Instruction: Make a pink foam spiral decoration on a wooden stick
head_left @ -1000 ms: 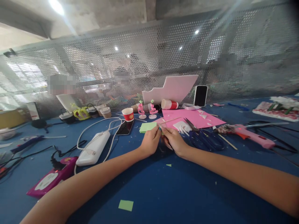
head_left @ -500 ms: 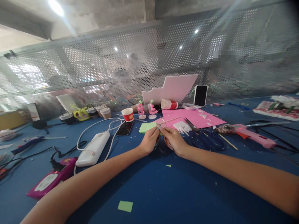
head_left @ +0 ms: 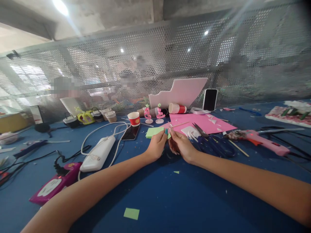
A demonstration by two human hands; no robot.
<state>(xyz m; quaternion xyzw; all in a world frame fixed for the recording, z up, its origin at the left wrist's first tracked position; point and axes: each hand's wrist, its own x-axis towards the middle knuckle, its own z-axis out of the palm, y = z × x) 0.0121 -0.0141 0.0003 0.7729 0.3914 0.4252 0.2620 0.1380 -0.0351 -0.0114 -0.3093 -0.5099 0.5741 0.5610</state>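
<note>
My left hand (head_left: 155,146) and my right hand (head_left: 184,146) meet over the middle of the blue table, fingertips pinched close together. Between them shows a small piece of green paper (head_left: 169,136), mostly hidden by the fingers. Just behind my left hand lies a stack of light green paper (head_left: 155,131). To the right of my right hand are blue-handled scissors (head_left: 216,145) and some white paper scraps (head_left: 190,132). A pink sheet (head_left: 201,123) spreads out behind both hands.
A white power bank (head_left: 98,155) with a looped cable lies left. A red paper cup (head_left: 133,119) stands on a phone (head_left: 131,133). Two pink ornaments (head_left: 159,116) stand behind. A pink glue gun (head_left: 264,142) lies right. A green paper scrap (head_left: 131,213) is in front.
The fingertips have shifted slightly, so the left thumb's blue-green nail now shows and the fingertips stand a little further apart. The whole view has moved slightly; the table items are unchanged.
</note>
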